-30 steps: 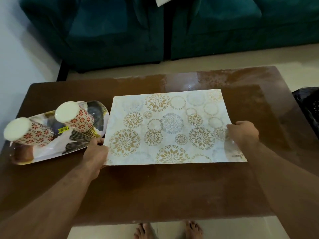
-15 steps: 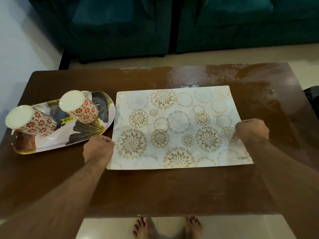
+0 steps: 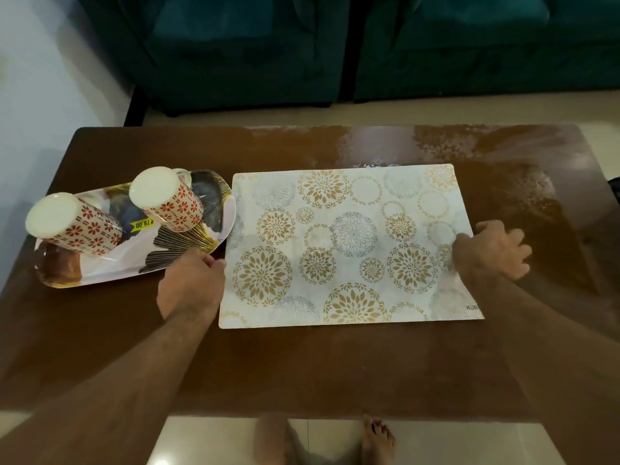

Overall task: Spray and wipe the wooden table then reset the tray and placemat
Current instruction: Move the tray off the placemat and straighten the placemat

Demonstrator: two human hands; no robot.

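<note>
A white placemat (image 3: 349, 243) printed with gold and grey flower circles lies flat on the middle of the dark wooden table (image 3: 302, 364). My left hand (image 3: 191, 283) is at the mat's left edge, fingers curled onto it. Over the mat's right edge, my right hand (image 3: 493, 250) rests with its fingers spread apart. Touching the mat's upper left corner is a patterned oval tray (image 3: 134, 266) on the table's left side. Two upturned mugs with red flowers stand on the tray, one (image 3: 171, 203) at its right and one (image 3: 77, 226) at its left.
Wet, streaky patches (image 3: 469, 142) show along the table's far side and right. A teal sofa (image 3: 235, 45) stands behind the table, a pale wall (image 3: 50, 78) at left. A dark object (image 3: 615, 193) peeks in at the right edge. My bare feet (image 3: 375, 437) are below the near edge.
The placemat has settled flat near the tray. My right hand's fingers have opened from their hold on the right edge. My left hand stays at the left edge.
</note>
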